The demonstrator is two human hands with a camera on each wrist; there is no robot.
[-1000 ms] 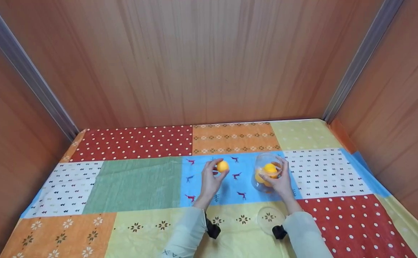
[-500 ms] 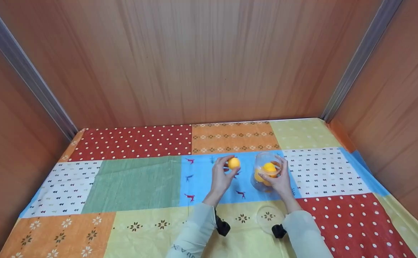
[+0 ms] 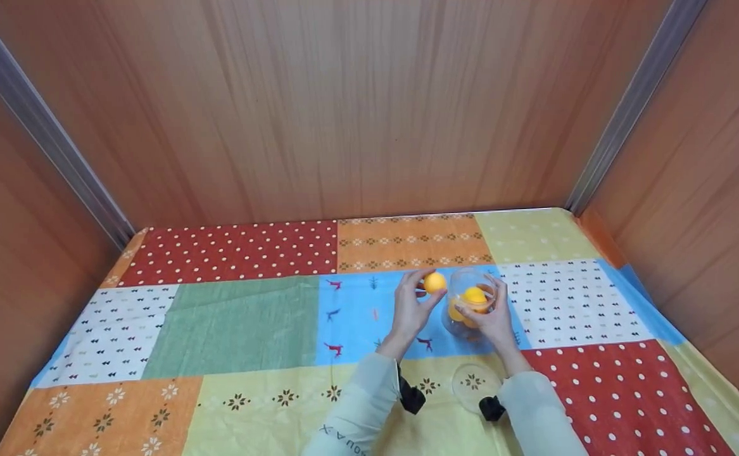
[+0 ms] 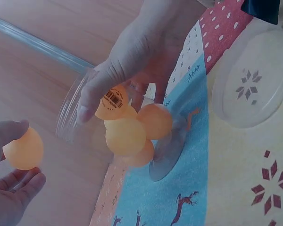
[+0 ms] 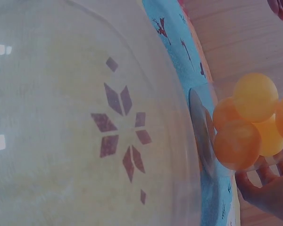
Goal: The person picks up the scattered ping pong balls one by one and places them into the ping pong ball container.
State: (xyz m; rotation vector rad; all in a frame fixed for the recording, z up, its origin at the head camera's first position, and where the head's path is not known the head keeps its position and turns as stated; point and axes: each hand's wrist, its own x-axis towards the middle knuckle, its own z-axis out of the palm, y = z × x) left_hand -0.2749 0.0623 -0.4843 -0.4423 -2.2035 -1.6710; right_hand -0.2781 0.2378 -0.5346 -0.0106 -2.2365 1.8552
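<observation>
My left hand (image 3: 408, 315) pinches an orange ping-pong ball (image 3: 435, 283) between thumb and fingertips, just left of a clear jar (image 3: 465, 276). In the left wrist view the held ball (image 4: 24, 148) is level with the jar's mouth and a short way off from it. My right hand (image 3: 494, 322) grips the jar near its open rim, thumb on the near side and fingers round the far side. Several orange ping-pong balls (image 5: 255, 97) are piled inside the jar; one has dark printing. The jar's round base (image 4: 169, 155) is towards the blue patch of the cloth.
A round clear lid (image 3: 472, 387) lies on the yellow patch near the right wrist, close in front of the jar. Patchwork cloth (image 3: 249, 326) covers the table. Wood-grain panels (image 3: 369, 114) stand at the back and both sides.
My left hand has moved right and slightly up with the ping-pong ball, close to the jar. The right hand and jar have stayed almost in place.
</observation>
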